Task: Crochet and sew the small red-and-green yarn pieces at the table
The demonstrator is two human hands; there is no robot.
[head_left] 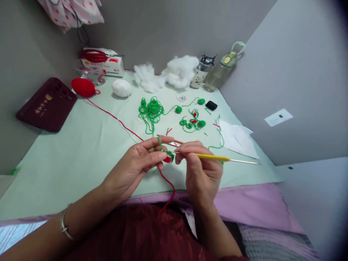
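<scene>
Maroon cloth (130, 232) sits below the grip. Left hand (136, 159) pinches the red-green piece (169, 157); right hand (202, 172) holds the hook (213, 157), tip at the piece. Small green balls (201, 123) beyond the grip look done; the piece, yarn (160, 143) attached, looks unfinished.

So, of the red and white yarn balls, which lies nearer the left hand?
The white yarn ball; the red yarn ball lies further left, further from the left hand.

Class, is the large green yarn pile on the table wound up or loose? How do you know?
Loose: the green yarn lies in tangled, spread-out loops on the table, unlike the compact red yarn ball.
</scene>
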